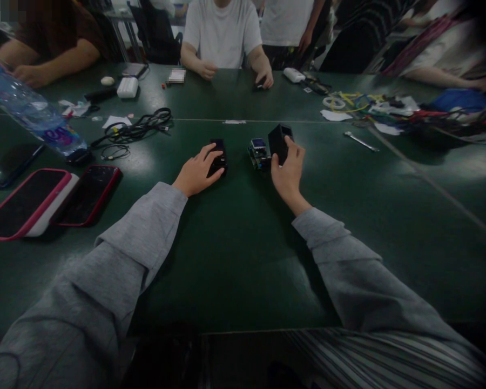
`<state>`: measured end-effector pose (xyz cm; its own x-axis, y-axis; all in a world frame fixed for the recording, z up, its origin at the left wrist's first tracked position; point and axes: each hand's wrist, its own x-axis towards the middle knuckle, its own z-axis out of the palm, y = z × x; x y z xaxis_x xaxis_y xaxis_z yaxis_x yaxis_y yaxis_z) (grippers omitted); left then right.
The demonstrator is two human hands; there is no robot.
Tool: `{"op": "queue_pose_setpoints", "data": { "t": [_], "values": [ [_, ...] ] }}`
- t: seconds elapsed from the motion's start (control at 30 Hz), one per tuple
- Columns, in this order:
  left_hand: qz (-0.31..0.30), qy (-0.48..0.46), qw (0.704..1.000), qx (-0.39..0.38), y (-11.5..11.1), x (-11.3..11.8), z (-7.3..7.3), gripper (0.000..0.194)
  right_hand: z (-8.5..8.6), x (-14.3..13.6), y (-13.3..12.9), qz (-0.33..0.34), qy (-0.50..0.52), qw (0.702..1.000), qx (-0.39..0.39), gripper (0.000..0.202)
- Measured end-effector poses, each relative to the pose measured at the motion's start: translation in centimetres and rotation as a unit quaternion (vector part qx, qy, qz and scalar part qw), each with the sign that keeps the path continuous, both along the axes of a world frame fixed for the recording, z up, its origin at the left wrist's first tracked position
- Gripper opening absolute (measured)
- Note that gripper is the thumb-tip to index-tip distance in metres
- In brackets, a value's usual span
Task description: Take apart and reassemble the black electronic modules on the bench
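Head view: right hand (287, 167) grasps a black box (278, 145), thumb and fingers on its sides, opening at the upper end. Box is tilted; can't tell if its bottom touches the counter (235, 259). Left hand (200, 167) lies over a dark piece (217, 151) on the counter, fingers spread across it; can't tell if it grips or just rests. Circuit board (259, 154) with a small screen sits between the hands, just beside the box, touched by neither as far as shows.

Progress: board is bare and outside the box; box, board and dark piece are three separate things, none joined. Looks mid-way, parts laid out; inside of box too dark to read.

Further out: black cable (141, 127) and phones to the left, wrench (361, 141) and tangled wires (389, 111) to the right, a co-worker across the counter.
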<state>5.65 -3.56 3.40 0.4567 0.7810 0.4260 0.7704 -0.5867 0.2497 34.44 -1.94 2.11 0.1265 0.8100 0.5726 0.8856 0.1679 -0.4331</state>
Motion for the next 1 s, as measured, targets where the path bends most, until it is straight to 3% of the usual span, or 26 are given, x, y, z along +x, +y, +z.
{"op": "queue_pose_setpoints", "data": {
  "t": [0.53, 0.7, 0.87, 1.0],
  "values": [
    [0.009, 0.011, 1.000, -0.003, -0.1, 0.1, 0.2, 0.053, -0.4, 3.0, 1.6, -0.014, 0.046, 0.999, -0.017, 0.060],
    [0.008, 0.012, 1.000, 0.002, -0.1, 0.1, 0.2, 0.053, -1.4, 2.8, 1.9, 0.032, 0.002, 0.998, -0.057, 0.058],
    [0.001, 0.003, 1.000, 0.005, -0.1, 0.1, 0.1, 0.052, -1.8, 2.8, 2.5, 0.006, -0.008, 0.999, -0.032, 0.045],
    [0.001, 0.003, 1.000, 0.003, 0.0, 0.0, 0.0, 0.054, -1.0, 2.8, 2.2, -0.011, -0.006, 1.000, 0.014, 0.044]
  ]
}}
